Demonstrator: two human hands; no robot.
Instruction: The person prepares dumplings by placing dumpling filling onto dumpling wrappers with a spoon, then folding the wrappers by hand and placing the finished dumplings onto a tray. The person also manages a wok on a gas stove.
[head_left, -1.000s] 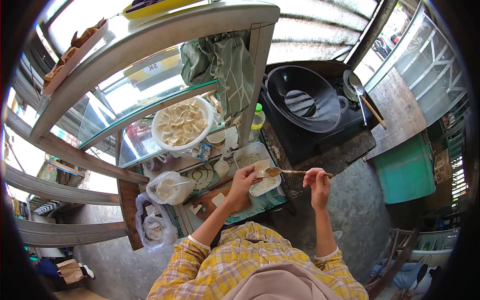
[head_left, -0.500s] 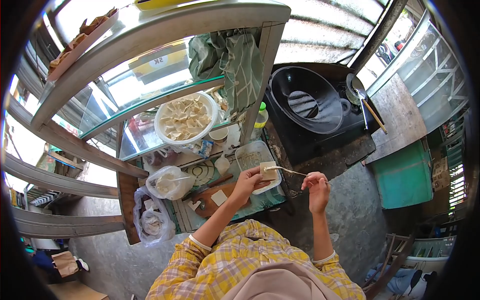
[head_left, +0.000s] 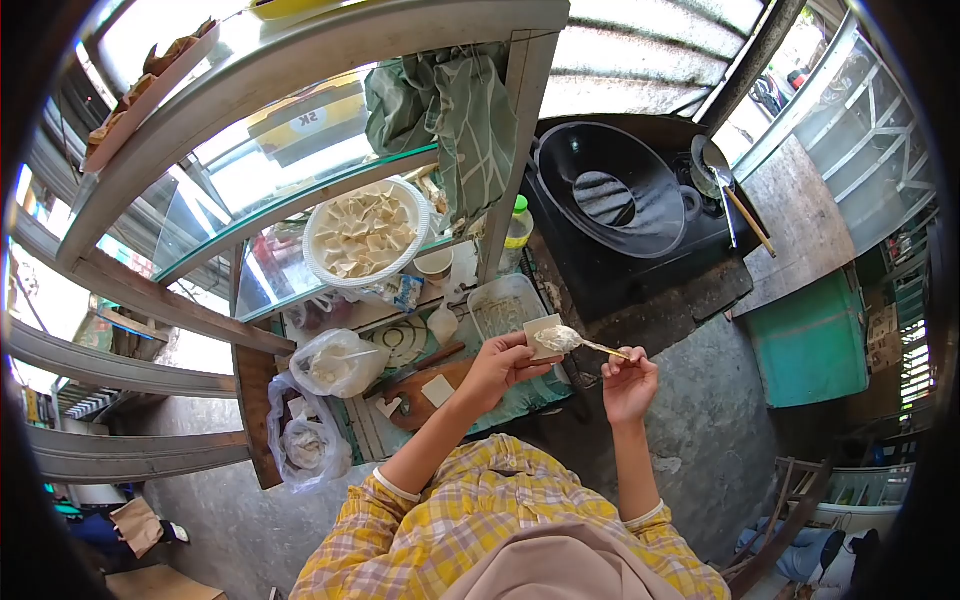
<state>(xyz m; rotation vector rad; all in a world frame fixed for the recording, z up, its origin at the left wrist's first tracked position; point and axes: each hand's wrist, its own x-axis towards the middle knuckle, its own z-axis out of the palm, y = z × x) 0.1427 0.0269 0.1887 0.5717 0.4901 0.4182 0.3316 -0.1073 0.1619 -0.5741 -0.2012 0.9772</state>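
My left hand (head_left: 498,366) holds a square pale dough wrapper (head_left: 538,330) flat on its fingers. My right hand (head_left: 628,378) grips the handle of a spoon (head_left: 572,340), whose bowl carries a lump of pale filling and rests on the wrapper. Just beyond the hands sits a white rectangular tub of filling (head_left: 503,312). A wooden cutting board (head_left: 425,393) with one more square wrapper lies under my left forearm.
A white basket of folded dumplings (head_left: 364,236) rests on the glass shelf. Plastic bags (head_left: 335,362) lie at the left, a green-capped bottle (head_left: 516,229) stands by the post, and a black wok (head_left: 606,193) sits on the stove at the right with a ladle (head_left: 728,192).
The spoon went into the tub and came back loaded with filling. Its bowl now sits on the wrapper, and both hands have drawn a little closer to me.
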